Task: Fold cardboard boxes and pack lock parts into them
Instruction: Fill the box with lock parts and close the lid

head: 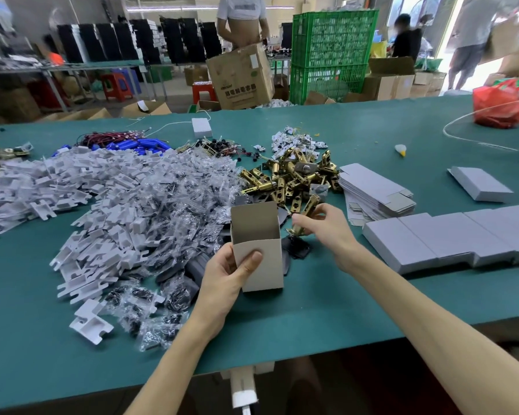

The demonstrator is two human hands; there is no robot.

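Note:
My left hand grips a small folded cardboard box from its left side, thumb across the front. The box stands upright with its top flap open and its inside looks empty. Just to its right, my right hand pinches a brass latch at the near edge of the brass latch pile. Dark plates lie on the table under that hand. A stack of flat unfolded boxes lies right of the pile.
On the green table, white plastic inserts and bagged screw packs cover the left. Closed grey boxes line the right. Wires, blue batteries, a red bag and a person behind a brown carton are farther off.

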